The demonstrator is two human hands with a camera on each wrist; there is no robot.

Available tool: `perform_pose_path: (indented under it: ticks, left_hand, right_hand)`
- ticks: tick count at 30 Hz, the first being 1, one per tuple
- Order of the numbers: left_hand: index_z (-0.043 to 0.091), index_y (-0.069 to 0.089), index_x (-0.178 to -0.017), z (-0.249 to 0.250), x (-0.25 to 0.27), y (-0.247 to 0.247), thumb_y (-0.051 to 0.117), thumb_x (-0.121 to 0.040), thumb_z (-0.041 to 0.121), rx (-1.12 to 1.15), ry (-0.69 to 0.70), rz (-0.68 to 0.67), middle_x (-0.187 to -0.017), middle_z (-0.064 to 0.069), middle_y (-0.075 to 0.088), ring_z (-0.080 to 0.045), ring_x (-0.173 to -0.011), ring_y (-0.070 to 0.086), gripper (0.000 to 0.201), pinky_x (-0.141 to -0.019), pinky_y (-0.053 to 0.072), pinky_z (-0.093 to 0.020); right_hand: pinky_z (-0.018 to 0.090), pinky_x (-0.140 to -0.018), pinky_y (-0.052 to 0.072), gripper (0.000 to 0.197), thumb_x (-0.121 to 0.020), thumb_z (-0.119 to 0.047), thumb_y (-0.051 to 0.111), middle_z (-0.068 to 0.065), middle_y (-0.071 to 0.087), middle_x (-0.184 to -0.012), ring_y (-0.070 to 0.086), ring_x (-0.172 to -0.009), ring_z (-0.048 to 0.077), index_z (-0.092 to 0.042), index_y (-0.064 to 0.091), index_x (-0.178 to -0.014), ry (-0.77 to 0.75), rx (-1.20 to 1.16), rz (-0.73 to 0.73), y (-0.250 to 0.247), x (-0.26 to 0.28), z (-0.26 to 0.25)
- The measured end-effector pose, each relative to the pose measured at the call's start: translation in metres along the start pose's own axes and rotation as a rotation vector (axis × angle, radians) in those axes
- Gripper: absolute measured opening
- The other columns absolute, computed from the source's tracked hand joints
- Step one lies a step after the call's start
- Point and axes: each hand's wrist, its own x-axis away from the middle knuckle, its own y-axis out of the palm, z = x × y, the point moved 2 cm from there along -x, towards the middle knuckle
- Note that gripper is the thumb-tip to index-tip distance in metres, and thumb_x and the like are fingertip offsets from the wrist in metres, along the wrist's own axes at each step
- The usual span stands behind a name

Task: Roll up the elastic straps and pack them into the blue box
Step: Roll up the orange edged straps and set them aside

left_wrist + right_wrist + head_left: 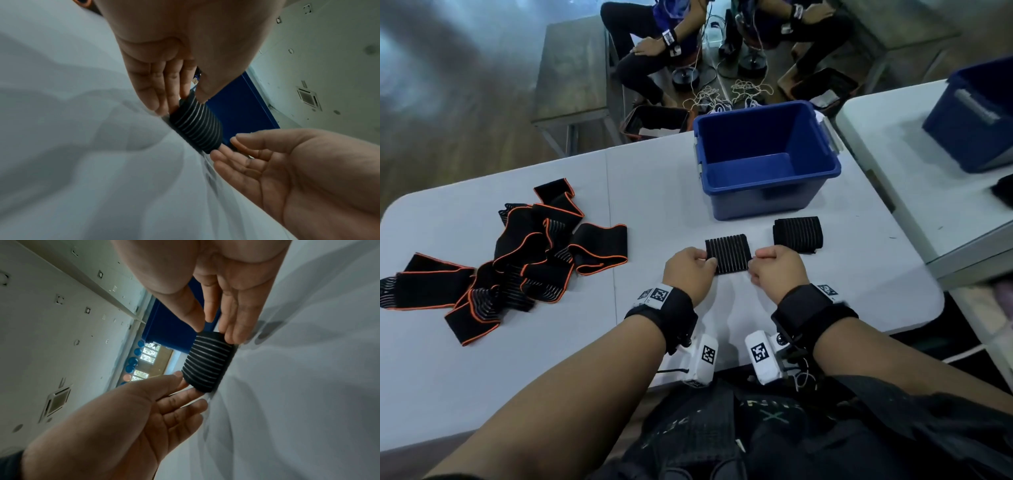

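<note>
A rolled black strap with thin grey ribs lies on the white table, just in front of the empty blue box. My left hand pinches its left end and my right hand pinches its right end. In the left wrist view the left hand has its thumb on top of the roll, fingers beside it. In the right wrist view the right hand holds the roll the same way. A second rolled strap lies to the right. Loose orange-edged straps are piled at the left.
Another blue box stands on a neighbouring table to the right. Two seated people and tangled cables are on the floor side beyond the table's far edge. A bare stretch of table separates the pile from my hands.
</note>
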Motion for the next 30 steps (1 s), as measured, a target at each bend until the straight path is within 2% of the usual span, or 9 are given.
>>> perform_pose_path:
  ticks: [2,4,7,9,12,14,20,25,30]
  left_hand:
    - [0.016,0.066,-0.121,0.011,-0.001,0.011,0.065,-0.094,0.029,0.059,-0.001,-0.021,-0.091,0.006,0.068,-0.019,-0.101,0.067,0.031,-0.095,0.050,-0.030]
    - [0.015,0.062,-0.129,0.020,-0.001,0.020,0.064,-0.095,0.027,0.083,0.011,-0.039,-0.099,0.006,0.068,-0.016,-0.102,0.065,0.036,-0.093,0.047,-0.026]
    - [0.016,0.062,-0.130,0.025,0.000,0.029,0.063,-0.095,0.025,0.116,0.006,-0.031,-0.111,0.002,0.070,-0.014,-0.101,0.064,0.036,-0.094,0.047,-0.024]
    - [0.017,0.065,-0.124,0.024,0.001,0.030,0.062,-0.095,0.025,0.115,0.009,-0.016,-0.109,0.004,0.071,-0.011,-0.097,0.064,0.030,-0.097,0.050,-0.028]
    - [0.020,0.066,-0.118,0.015,0.000,0.018,0.060,-0.095,0.027,0.056,0.024,0.049,-0.106,0.008,0.070,-0.010,-0.098,0.064,0.024,-0.094,0.050,-0.026]
    - [0.020,0.066,-0.116,0.003,-0.001,0.001,0.060,-0.095,0.027,-0.010,0.024,0.116,-0.108,0.008,0.068,-0.010,-0.099,0.062,0.023,-0.090,0.045,-0.022]
    - [0.018,0.068,-0.114,-0.053,-0.006,-0.089,0.059,-0.094,0.020,-0.129,-0.029,0.343,-0.112,0.001,0.065,-0.018,-0.100,0.065,0.022,-0.087,0.045,-0.025]
    - [0.019,0.069,-0.108,-0.098,-0.002,-0.166,0.060,-0.093,0.020,-0.175,-0.083,0.499,-0.110,-0.001,0.061,-0.020,-0.097,0.062,0.018,-0.088,0.049,-0.029]
    - [0.023,0.067,-0.117,-0.146,0.004,-0.217,0.063,-0.089,0.022,-0.248,-0.169,0.572,-0.127,-0.005,0.052,-0.025,-0.114,0.057,0.028,-0.102,0.047,-0.038]
  right_hand:
    - [0.048,-0.094,0.056,0.023,-0.083,-0.009,0.070,0.012,0.071,-0.105,0.069,-0.098,0.026,-0.015,0.064,-0.104,-0.034,0.015,-0.010,-0.014,-0.004,-0.004]
    - [0.045,-0.097,0.055,0.029,-0.087,-0.008,0.069,0.008,0.068,-0.112,0.067,-0.106,0.024,-0.011,0.065,-0.115,-0.076,0.041,-0.055,-0.025,-0.004,-0.008]
    - [0.046,-0.090,0.058,0.024,-0.090,-0.008,0.066,0.001,0.068,-0.098,0.066,-0.090,0.020,-0.008,0.067,-0.114,-0.094,0.058,-0.067,-0.040,-0.002,-0.010]
    - [0.048,-0.081,0.059,0.015,-0.092,-0.008,0.063,0.007,0.068,-0.091,0.063,-0.079,0.020,-0.007,0.069,-0.106,-0.084,0.040,-0.061,-0.048,-0.002,-0.012]
    - [0.040,-0.066,0.055,0.010,-0.093,-0.006,0.058,0.014,0.064,-0.086,0.059,-0.072,0.019,-0.004,0.067,-0.098,-0.052,-0.005,-0.122,-0.046,-0.005,-0.020]
    - [0.036,-0.064,0.053,0.009,-0.093,-0.007,0.058,0.012,0.065,-0.083,0.059,-0.068,0.018,-0.004,0.067,-0.095,-0.061,0.033,-0.208,-0.036,-0.007,-0.027]
    - [0.032,-0.058,0.051,0.009,-0.092,-0.009,0.060,0.009,0.065,-0.078,0.060,-0.068,0.018,-0.008,0.065,-0.085,-0.163,0.234,-0.502,0.027,0.002,-0.045]
    - [0.030,-0.060,0.051,0.011,-0.092,-0.011,0.061,0.006,0.068,-0.079,0.061,-0.066,0.015,-0.012,0.064,-0.082,-0.217,0.376,-0.620,0.084,0.016,-0.056]
    - [0.030,-0.060,0.052,0.011,-0.091,-0.011,0.060,0.006,0.070,-0.081,0.063,-0.064,0.013,-0.012,0.065,-0.081,-0.291,0.476,-0.674,0.136,0.031,-0.068]
